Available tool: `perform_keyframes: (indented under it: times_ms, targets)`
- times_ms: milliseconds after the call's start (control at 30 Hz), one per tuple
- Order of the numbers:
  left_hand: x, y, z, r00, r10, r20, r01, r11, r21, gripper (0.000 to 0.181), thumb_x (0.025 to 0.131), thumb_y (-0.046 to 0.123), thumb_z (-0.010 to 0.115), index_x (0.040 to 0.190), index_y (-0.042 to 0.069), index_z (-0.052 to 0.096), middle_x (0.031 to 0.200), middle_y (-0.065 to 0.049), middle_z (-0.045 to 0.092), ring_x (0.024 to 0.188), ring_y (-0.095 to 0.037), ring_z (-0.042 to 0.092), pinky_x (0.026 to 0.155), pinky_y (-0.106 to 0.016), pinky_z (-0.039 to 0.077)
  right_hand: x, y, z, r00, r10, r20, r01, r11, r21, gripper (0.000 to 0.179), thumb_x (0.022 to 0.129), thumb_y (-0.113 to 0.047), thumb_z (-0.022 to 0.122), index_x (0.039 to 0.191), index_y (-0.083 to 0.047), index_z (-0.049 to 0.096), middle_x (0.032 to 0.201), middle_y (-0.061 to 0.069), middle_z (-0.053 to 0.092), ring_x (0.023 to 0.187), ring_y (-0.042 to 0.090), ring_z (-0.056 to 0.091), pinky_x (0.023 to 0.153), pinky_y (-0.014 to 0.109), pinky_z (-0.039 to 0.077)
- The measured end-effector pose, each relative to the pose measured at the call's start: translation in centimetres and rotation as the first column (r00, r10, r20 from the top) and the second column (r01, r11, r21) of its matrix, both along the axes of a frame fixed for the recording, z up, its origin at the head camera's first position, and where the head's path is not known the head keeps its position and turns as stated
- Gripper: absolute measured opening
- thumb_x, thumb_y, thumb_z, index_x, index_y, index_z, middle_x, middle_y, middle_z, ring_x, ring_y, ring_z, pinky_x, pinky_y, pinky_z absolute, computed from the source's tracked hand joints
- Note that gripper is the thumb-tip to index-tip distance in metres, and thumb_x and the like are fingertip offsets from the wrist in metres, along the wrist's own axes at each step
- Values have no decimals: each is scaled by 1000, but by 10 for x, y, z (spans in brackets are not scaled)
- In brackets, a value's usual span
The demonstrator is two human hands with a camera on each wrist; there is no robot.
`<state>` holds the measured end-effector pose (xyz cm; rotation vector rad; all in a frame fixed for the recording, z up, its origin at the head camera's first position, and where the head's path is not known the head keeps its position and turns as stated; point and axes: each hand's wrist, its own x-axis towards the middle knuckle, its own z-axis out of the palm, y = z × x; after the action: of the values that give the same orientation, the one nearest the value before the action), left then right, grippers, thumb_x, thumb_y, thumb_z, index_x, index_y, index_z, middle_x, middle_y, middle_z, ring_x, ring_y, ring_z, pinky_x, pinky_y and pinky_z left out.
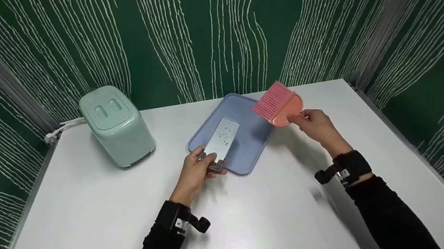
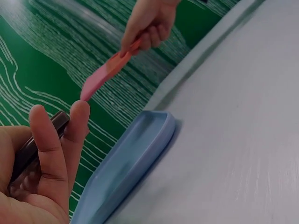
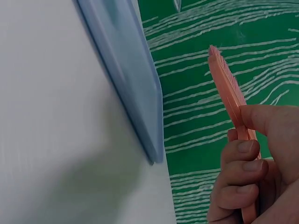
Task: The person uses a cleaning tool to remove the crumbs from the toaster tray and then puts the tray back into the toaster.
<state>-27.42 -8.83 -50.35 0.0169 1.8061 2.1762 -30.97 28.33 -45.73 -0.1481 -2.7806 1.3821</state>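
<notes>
A pale, narrow crumb tray (image 1: 223, 139) with a dark grey end and dark specks on its face is tilted over the blue tray (image 1: 247, 165). My left hand (image 1: 198, 169) grips it by the grey end, thumb on top. To the right, my right hand (image 1: 316, 126) pinches the rounded orange handle of a brush (image 1: 283, 109). The brush's pink bristles point up and left, over the blue tray's right edge and apart from the crumb tray. In the right wrist view, the thumb presses one side of the handle (image 3: 226, 93) and the fingers curl round the other.
A mint-green toaster (image 1: 120, 127) stands at the back left of the white table (image 1: 103, 221), its white cord (image 1: 65, 125) running to the left edge. Green walls (image 1: 212, 38) with white lines enclose the back and sides.
</notes>
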Motion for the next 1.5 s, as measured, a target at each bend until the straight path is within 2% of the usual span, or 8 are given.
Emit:
perform_keyframes:
  times_ms: [300,667,733,833,933,1033,1167,1500]
  targets:
    - [-3,-1,-5,999,50,-14,-50,998,-44,74,105,14,63,167,-4,26,71,-6,76,49,-7,66,45,-16,43,8,-36,8,991,98,-92,-99,995,-12,44,104,-48,68,90,-7,64,70,-6,51,65,12,44,57,28,36]
    - [-3,-2,-5,995,98,0,-98,995,-5,72,103,11,65,164,-7,32,69,-8,75,48,-7,66,43,-16,40,19,-75,14,970,211,-120,-210,977,24,39,103,-42,71,83,-12,57,69,-6,43,66,13,42,58,27,34]
    - [-4,-2,-5,994,109,-4,-109,994,-1,61,103,11,66,155,-10,44,69,-7,75,48,-8,67,42,-16,40,20,-79,13,968,219,-122,-218,976,24,39,103,-42,71,82,-14,55,69,-7,43,66,13,42,58,27,34]
    - [-4,-2,-6,992,127,-14,-127,992,-8,30,103,11,67,127,-7,64,66,-5,74,48,-10,67,43,-17,40,21,-82,13,966,227,-127,-225,974,27,40,103,-43,71,81,-14,55,69,-7,43,66,13,42,58,27,34]
    - [-5,-2,-5,988,152,-6,-152,988,-8,10,102,11,68,99,1,66,65,-3,72,49,-10,68,43,-17,39,21,-84,12,965,227,-134,-225,974,29,41,103,-43,72,79,-15,53,68,-7,42,65,13,42,59,28,34]
    - [-5,-1,-3,983,184,5,-184,983,1,13,102,11,68,90,7,64,63,0,70,50,-10,67,44,-17,38,21,-87,13,964,229,-134,-227,973,31,42,103,-44,72,78,-16,52,68,-7,42,65,13,42,59,28,34]
    - [-6,1,1,981,193,12,-193,981,16,14,103,12,65,90,7,61,64,1,66,50,-8,63,44,-16,39,21,-94,14,963,235,-134,-233,972,31,41,102,-44,73,79,-16,54,68,-8,40,65,11,40,59,28,33]
    - [-16,1,15,987,161,4,-161,987,-18,24,109,15,54,122,-1,66,74,-7,72,58,-13,74,50,-18,51,14,-117,12,960,248,-132,-247,969,22,33,101,-39,74,82,-15,61,68,-7,45,64,11,43,57,26,33]
